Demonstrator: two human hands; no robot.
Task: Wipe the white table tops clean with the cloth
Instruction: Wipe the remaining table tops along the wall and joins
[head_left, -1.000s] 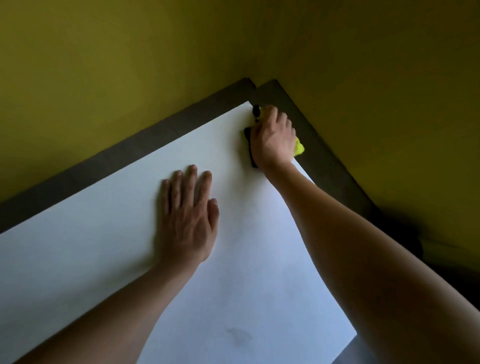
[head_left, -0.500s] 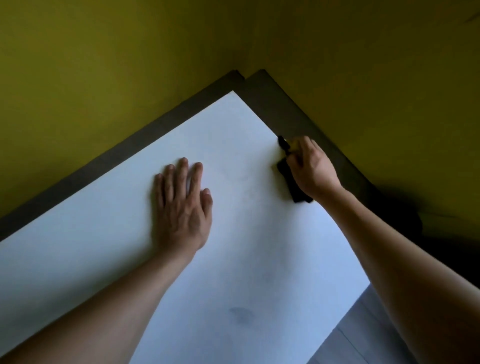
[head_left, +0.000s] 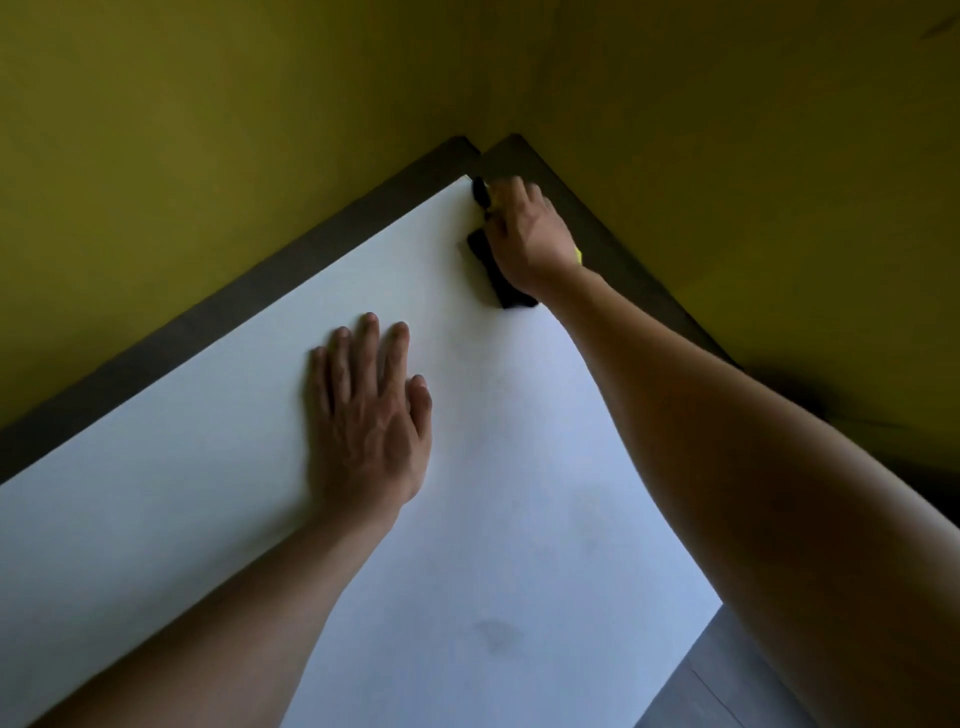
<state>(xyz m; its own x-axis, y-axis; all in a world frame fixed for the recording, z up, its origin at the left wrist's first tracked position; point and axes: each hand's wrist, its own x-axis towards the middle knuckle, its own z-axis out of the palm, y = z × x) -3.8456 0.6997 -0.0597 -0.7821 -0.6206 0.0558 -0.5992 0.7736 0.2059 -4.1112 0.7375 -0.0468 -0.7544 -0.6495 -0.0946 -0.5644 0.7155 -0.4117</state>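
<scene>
A white table top (head_left: 208, 519) fills the lower half of the view, its far corner pointing into the corner of the room. My right hand (head_left: 530, 234) is at that far corner, pressed down on a cloth (head_left: 493, 270) that shows as a dark fold at its left and a sliver of bright yellow at its right. Most of the cloth is hidden under the hand. My left hand (head_left: 369, 415) lies flat on the table with fingers spread, holding nothing. A faint dark smudge (head_left: 493, 634) marks the table near the front.
Olive-yellow walls (head_left: 260, 130) meet in a corner just behind the table. A dark strip (head_left: 260, 280) runs between the table edges and the walls. Grey floor (head_left: 727, 686) shows at the lower right past the table's right edge.
My right hand slid the cloth back along the right edge, then up again into the far corner. My left hand stayed flat in the same place.
</scene>
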